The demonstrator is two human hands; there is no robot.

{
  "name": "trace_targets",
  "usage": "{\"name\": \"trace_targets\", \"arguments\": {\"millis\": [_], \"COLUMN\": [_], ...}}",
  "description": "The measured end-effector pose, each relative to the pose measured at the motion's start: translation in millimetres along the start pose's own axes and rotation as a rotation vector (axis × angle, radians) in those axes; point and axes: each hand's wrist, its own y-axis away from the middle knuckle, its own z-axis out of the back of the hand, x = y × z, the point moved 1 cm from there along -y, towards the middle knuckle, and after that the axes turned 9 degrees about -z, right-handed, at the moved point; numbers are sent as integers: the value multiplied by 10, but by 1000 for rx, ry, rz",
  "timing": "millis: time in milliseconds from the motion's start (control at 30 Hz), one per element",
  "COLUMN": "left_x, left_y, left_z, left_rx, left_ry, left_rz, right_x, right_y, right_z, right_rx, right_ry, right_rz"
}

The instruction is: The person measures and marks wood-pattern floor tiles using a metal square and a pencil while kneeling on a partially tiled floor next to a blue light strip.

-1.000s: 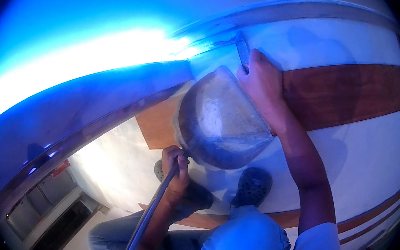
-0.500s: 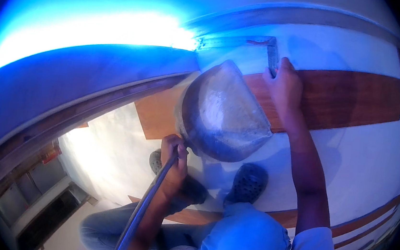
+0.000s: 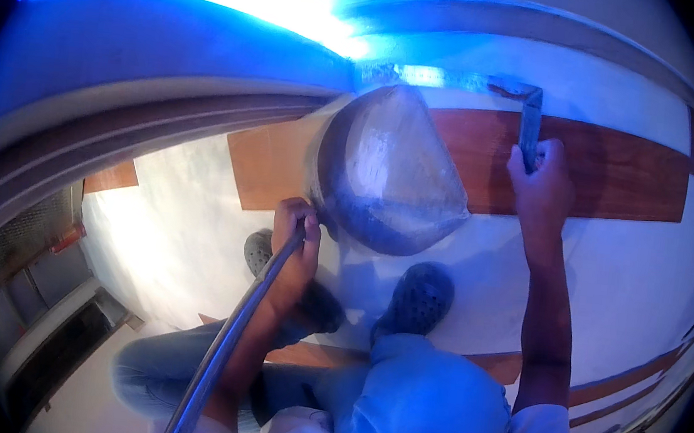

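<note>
Curling closed around the short leg of a bent bar (image 3: 477,82), the right hand (image 3: 544,185) sits right of the pan (image 3: 401,172). The bar's long leg runs left across the upper middle of the frame, level with the pan's top tip; whether they touch, I cannot tell. Nearer the pan, the left hand (image 3: 296,232) wraps a rod (image 3: 226,343) at its lower-left rim. Shoes (image 3: 421,295) stand below; a ledge (image 3: 173,116) edges the upper left.
</note>
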Motion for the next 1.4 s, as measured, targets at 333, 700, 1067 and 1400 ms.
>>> {"name": "trace_targets", "arguments": {"millis": [333, 700, 1067, 1400], "left_x": [31, 55, -184, -574], "left_y": [-13, 17, -87, -298], "left_z": [-10, -17, 95, 170], "left_rx": [-54, -57, -28, -86], "left_ry": [4, -20, 71, 53], "left_rz": [-27, -37, 17, 102], "right_x": [-182, 235, 588, 929], "right_y": [479, -523, -666, -629], "right_z": [-31, -271, -670, -579], "right_rx": [-43, -123, -177, -89], "right_ry": [97, 84, 124, 41], "right_rz": [302, 161, 165, 164]}}
